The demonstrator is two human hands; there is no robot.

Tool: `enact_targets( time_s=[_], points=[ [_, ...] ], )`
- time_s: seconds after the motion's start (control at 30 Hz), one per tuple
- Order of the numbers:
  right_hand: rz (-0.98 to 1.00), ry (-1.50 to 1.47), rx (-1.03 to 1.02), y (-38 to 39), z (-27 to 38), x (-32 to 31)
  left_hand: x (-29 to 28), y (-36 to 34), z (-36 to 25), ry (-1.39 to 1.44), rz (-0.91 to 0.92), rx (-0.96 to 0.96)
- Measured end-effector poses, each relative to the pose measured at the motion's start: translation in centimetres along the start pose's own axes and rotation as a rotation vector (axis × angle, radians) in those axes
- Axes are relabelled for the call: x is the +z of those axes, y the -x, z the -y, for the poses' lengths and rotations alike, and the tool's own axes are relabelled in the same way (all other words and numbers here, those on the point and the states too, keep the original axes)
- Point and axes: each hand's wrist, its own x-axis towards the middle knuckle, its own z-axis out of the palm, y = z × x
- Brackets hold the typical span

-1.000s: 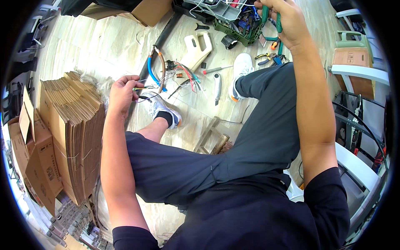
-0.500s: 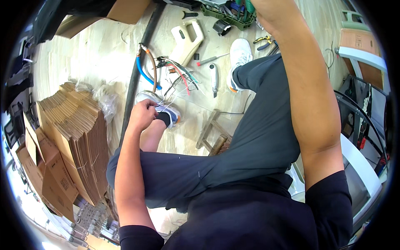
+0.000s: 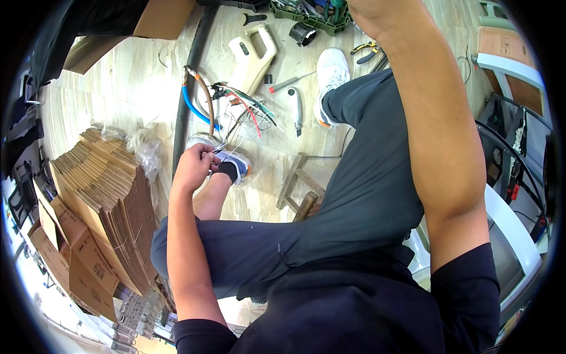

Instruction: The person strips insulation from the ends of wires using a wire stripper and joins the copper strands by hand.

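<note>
My left hand (image 3: 197, 162) grips a few thin wires (image 3: 229, 141) low beside my left shoe. They trail from a tangle of coloured wires (image 3: 242, 105) on the floor, next to a bent hose with blue and brown sections (image 3: 209, 97). Up at the top edge, my right hand (image 3: 371, 17) reaches by a green crate of tools (image 3: 309, 15); its fingers are out of sight. A cream plastic housing (image 3: 242, 74), a red-tipped screwdriver (image 3: 283, 85), a silver utility knife (image 3: 295, 112) and yellow-black pliers (image 3: 365, 53) lie between and around my shoes.
Folded cardboard (image 3: 103, 189) is stacked at the left beside crumpled plastic (image 3: 144, 153). A dark bar (image 3: 183, 118) runs along the floor. A wooden stool (image 3: 289, 183) shows below my legs. White chair frames (image 3: 512, 230) and black metal frames stand at the right.
My left hand has dropped lower and to the right with the wires. My right hand, earlier holding green-handled pliers, has moved up and left, so its fingers are hidden. The view has shifted.
</note>
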Motion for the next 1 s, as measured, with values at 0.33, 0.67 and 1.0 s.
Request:
enact_targets(
  time_s=[0.33,0.67,1.0],
  points=[
    [-0.040,0.072,0.118,-0.8,-0.2,2.2,-1.3,1.2,1.3,0.118,-0.112,0.025],
    [-0.018,0.130,0.113,0.5,0.7,2.6,0.6,0.5,1.9,-0.150,-0.127,0.124],
    [-0.076,0.202,0.162,-0.6,1.1,2.2,4.2,-0.4,0.1,-0.369,-0.032,0.201]
  ],
)
